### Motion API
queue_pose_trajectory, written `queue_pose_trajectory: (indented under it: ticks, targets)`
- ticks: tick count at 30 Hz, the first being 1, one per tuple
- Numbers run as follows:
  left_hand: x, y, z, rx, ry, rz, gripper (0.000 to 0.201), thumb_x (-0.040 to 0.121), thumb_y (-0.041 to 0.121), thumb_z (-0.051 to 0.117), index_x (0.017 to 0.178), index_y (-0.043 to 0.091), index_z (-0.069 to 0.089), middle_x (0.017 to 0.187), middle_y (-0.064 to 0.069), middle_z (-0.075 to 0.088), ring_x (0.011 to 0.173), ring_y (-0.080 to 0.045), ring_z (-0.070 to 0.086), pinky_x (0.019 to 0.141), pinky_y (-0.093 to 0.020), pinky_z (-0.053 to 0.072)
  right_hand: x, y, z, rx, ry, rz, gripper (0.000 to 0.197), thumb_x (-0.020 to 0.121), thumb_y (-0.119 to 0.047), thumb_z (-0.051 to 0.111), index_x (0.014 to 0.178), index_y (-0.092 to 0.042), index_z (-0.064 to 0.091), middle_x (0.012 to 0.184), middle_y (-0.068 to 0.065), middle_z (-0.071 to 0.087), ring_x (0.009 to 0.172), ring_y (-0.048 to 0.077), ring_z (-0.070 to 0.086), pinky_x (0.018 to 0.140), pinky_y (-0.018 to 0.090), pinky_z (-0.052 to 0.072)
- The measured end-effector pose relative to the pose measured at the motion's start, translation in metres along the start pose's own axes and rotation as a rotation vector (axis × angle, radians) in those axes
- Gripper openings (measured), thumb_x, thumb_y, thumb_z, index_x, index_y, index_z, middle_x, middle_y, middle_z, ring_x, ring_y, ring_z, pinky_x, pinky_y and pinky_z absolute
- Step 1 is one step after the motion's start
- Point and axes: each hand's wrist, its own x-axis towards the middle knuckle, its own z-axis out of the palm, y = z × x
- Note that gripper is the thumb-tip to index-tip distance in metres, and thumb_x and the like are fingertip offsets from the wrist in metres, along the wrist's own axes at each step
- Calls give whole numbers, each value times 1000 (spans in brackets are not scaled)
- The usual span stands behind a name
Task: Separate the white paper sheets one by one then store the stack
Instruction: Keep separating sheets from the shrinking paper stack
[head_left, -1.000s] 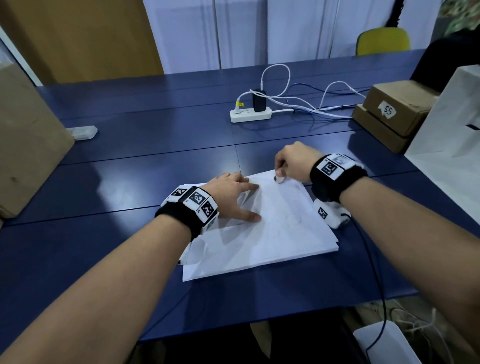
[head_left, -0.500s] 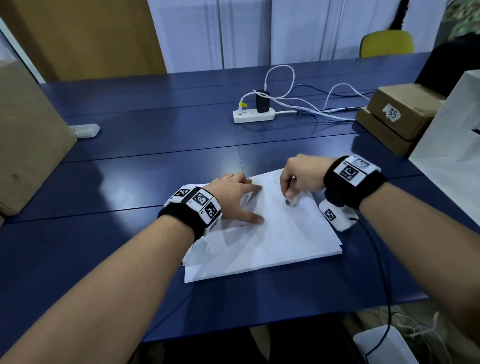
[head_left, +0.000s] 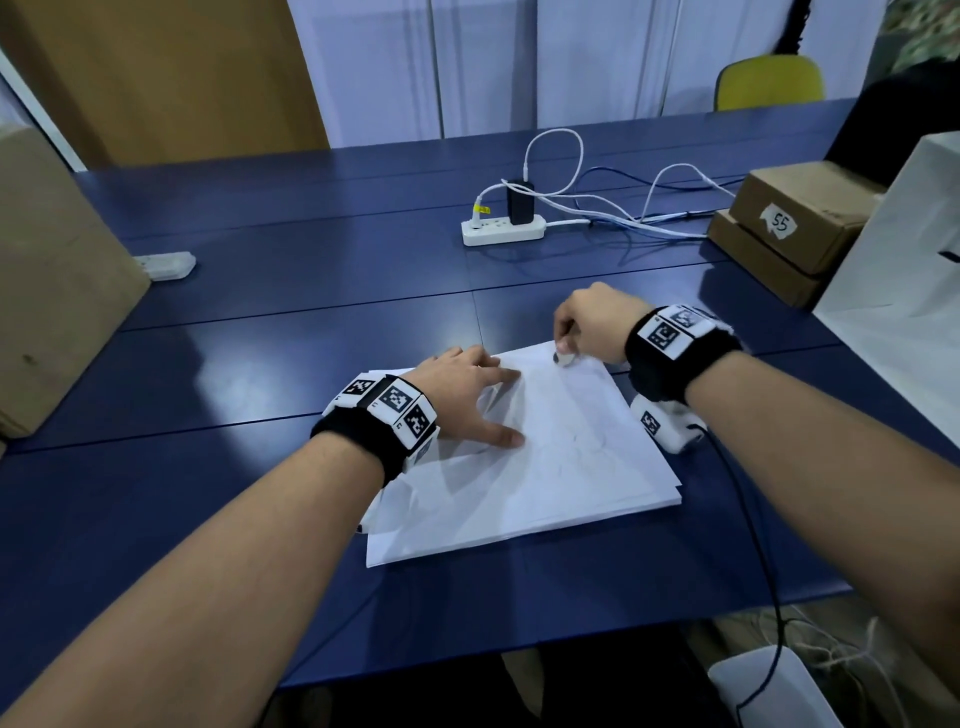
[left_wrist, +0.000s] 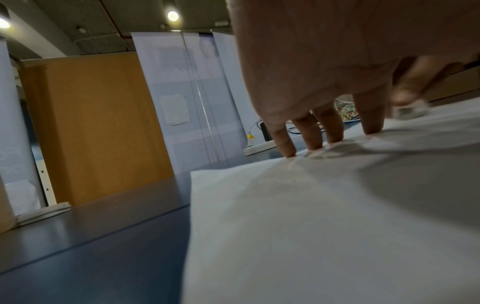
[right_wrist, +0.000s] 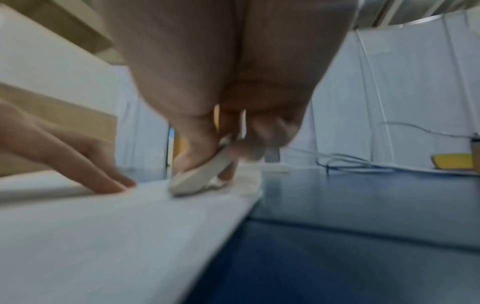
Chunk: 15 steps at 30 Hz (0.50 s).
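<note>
The stack of white paper sheets (head_left: 524, 467) is pressed flat on the blue desk (head_left: 260, 364) by the spread left hand (head_left: 467, 400). A small whitish eraser-like object (head_left: 562, 357) is pinched at its far right corner by the right hand (head_left: 589, 325). No sheet appears separated yet; storing remains.

Overhead lighting is illuminating the head view evenly; the blue table (head_left: 260, 364) is showing soft glare patches, and the left hand (head_left: 462, 395) is casting a faint shadow on the paper stack (head_left: 545, 467). Wide-angle distortion is bending the edges. In the left wrist view, a ceiling lamp (left_wrist: 172, 15) is flaring and the scene is reading dim. The right wrist view is showing heavy blur throughout.
</note>
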Motion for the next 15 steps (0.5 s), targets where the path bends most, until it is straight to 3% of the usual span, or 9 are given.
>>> queue_pose_trajectory:
  ticks: [2,7,12,15]
  targets:
    - [0,0,0,-2,-3,-2,94,72,80,59,151,38,30,148,2,36,130,-24,36,107,-38,35,3,1,-1,0,32,9,7,79,-25,72,74,-28,68,79,-6,71,85,23,67,76,33,55]
    - [0,-1,1,-2,-5,-1,96,71,82,58,152,39,29,148,2,35,130,-24,36,108,-38,34,-5,-3,2,9,-142,-74,7,79,-17,74,76,-24,75,75,-5,72,79,15,64,71,28,52]
    - [0,-1,1,-5,-8,5,94,72,81,58,152,39,28,148,3,35,129,-23,36,108,-38,34,9,-2,1,19,11,-5,3,82,-24,71,79,-25,69,84,0,73,86,23,67,74,29,53]
    - [0,-1,1,-7,-4,4,95,72,81,58,152,39,29,148,3,35,130,-23,35,109,-38,33,3,-5,0,-18,-128,-70,9,80,-16,72,76,-24,71,82,-2,74,84,19,67,72,28,51]
